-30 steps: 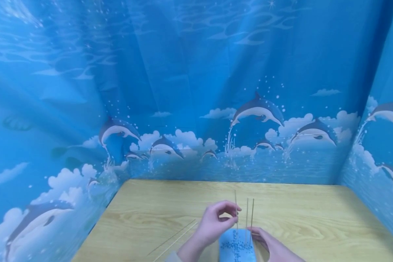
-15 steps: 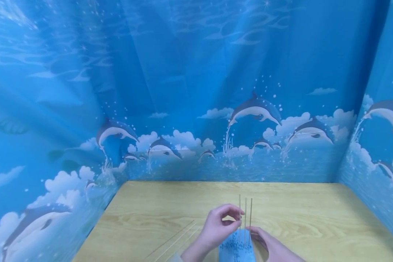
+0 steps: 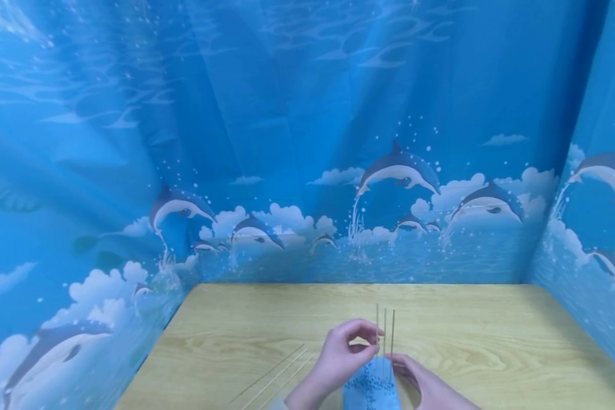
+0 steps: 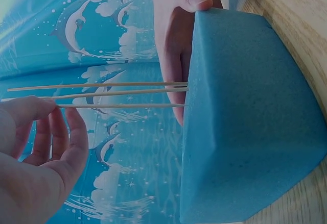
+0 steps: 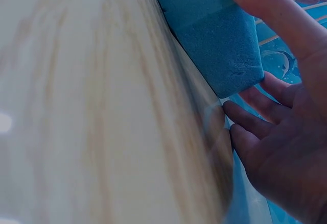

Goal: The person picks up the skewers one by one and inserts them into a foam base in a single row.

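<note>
A blue foam block (image 3: 371, 398) with dark specks across its top stands on the table. My left hand (image 3: 345, 347) pinches a thin wooden stick (image 4: 120, 105) between thumb and index finger; the stick's lower end meets the block's top. Beside it, two more sticks stand upright in the block, the middle one (image 3: 385, 327) and the right one (image 3: 393, 330). My right hand (image 3: 422, 380) grips the block at its far right corner. In the right wrist view its thumb lies on one face of the block (image 5: 219, 50) and its fingers touch another.
Three loose sticks (image 3: 279, 373) lie slanted on the wood-grain table (image 3: 225, 324), left of my left forearm. A blue dolphin-print curtain (image 3: 287, 142) rises behind the table and along both sides.
My left hand has moved slightly right and down with its stick, which now stands closer to the other two. The right hand keeps its hold on the block.
</note>
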A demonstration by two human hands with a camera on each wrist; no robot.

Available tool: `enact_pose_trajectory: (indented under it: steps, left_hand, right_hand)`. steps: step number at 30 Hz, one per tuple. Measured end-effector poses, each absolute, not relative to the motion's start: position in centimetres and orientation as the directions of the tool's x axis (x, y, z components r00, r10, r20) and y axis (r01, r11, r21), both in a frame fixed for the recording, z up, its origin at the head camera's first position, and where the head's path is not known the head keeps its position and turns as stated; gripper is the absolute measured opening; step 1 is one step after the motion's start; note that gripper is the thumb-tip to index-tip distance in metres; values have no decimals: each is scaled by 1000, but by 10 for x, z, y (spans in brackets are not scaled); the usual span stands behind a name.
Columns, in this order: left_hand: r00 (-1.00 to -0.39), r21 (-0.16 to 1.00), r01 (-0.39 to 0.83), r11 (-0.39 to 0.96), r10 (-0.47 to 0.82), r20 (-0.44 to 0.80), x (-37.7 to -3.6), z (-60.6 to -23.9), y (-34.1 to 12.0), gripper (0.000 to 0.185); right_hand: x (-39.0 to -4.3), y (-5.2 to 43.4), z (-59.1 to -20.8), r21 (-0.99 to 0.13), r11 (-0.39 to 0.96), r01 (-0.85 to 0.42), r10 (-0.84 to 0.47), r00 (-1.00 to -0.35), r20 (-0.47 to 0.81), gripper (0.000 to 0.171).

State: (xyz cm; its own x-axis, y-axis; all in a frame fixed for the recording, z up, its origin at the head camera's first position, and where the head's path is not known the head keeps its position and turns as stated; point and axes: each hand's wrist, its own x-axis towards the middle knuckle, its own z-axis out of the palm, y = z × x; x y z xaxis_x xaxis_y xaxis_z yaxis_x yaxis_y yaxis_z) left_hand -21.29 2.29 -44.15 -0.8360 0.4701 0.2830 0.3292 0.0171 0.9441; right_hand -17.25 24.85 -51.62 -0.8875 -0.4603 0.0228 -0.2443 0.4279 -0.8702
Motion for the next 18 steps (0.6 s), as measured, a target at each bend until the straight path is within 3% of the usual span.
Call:
enact_pose_trajectory:
  steps: [18]
  left_hand:
    - [-839,950,311,24,476,263,-213,-448,27,26]
  right_hand:
    - [-170,249,-518,-856,448,-259,-449,-893,35,92]
